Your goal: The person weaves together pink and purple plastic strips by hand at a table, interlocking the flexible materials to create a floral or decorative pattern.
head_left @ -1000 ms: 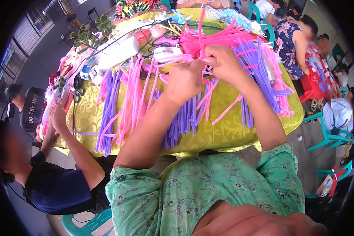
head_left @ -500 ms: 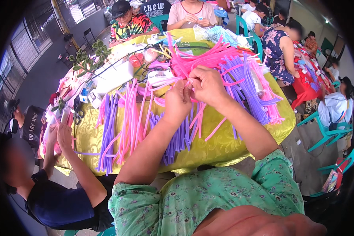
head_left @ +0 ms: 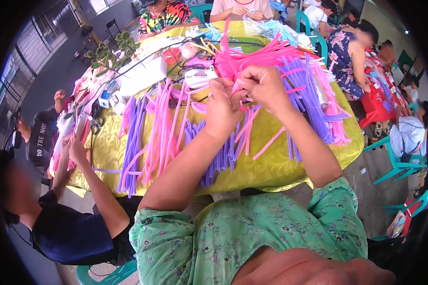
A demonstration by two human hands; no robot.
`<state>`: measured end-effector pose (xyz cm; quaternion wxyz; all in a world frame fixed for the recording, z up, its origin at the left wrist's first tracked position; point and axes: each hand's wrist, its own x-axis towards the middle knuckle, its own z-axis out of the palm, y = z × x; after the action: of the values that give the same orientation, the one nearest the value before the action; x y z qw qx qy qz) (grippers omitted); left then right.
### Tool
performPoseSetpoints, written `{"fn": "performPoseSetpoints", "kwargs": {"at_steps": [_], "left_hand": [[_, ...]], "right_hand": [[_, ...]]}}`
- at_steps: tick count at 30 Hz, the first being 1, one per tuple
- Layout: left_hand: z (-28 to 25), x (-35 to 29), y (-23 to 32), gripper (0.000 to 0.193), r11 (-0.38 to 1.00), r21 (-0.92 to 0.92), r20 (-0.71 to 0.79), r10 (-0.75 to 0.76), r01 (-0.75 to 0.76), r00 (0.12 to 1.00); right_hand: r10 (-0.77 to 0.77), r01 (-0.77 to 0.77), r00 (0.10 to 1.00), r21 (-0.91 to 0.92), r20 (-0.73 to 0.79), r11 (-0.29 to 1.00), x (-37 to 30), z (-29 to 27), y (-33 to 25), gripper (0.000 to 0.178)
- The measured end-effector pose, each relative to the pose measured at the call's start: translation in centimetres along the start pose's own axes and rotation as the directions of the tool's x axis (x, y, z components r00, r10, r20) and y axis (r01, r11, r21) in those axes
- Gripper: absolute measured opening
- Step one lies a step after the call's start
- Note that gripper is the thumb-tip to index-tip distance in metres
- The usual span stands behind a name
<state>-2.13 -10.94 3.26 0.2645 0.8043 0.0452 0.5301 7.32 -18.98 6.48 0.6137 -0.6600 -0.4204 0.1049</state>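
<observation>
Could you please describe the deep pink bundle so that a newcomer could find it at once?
On the yellow cloth, look just beyond the person's right hand. There lies the thick bundle of long, thin sticks. Its deep pink sets it apart from the purple bundle on its right.

Your left hand and your right hand are close together above the yellow tablecloth, and the fingers of both pinch one pink stem, which rises upward from them. Just behind your hands lies a bright pink bundle. To your right there are purple stems; to your left, pale pink strands. Farther left, black scissors lie near a white box. At your left side sits a co-worker.
</observation>
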Motion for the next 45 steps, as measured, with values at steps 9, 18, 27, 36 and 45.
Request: {"fn": "performPoseSetpoints", "kwargs": {"at_steps": [9, 18, 27, 36, 45], "left_hand": [[-0.3, -0.1, -0.7, 0.037, 0.991, -0.131, 0.077, -0.028, 0.038, 0.997], [-1.9, 2.1, 0.4, 0.029, 0.799, 0.433, 0.098, 0.419, -0.418, 0.903], [-0.7, 0.9, -0.4, 0.011, 0.944, -0.179, 0.184, -0.246, 0.278, 0.952], [-1.5, 2.0, -2.8, 0.016, 0.448, -0.545, 0.589, -0.397, 0.709, 0.704], [-1.0, 1.2, -1.0, 0.012, 0.612, -0.519, 0.486, -0.364, 0.597, 0.795]], "right_hand": [[-0.256, 0.278, 0.960, -0.275, 0.114, 0.920, 0.0, -1.0, -0.7, 0.012], [-0.451, 0.452, 0.889, -0.301, 0.076, 0.840, -0.6, 0.1, -2.1, 0.009], [-0.416, 0.396, 0.909, -0.357, 0.020, 0.846, 0.0, -0.2, -0.7, 0.007], [-0.521, 0.553, 0.829, -0.427, 0.202, 0.715, 0.5, -1.3, 0.0, 0.010], [-0.454, 0.464, 0.881, -0.419, 0.131, 0.780, 0.1, -0.9, -0.7, 0.010]]}}
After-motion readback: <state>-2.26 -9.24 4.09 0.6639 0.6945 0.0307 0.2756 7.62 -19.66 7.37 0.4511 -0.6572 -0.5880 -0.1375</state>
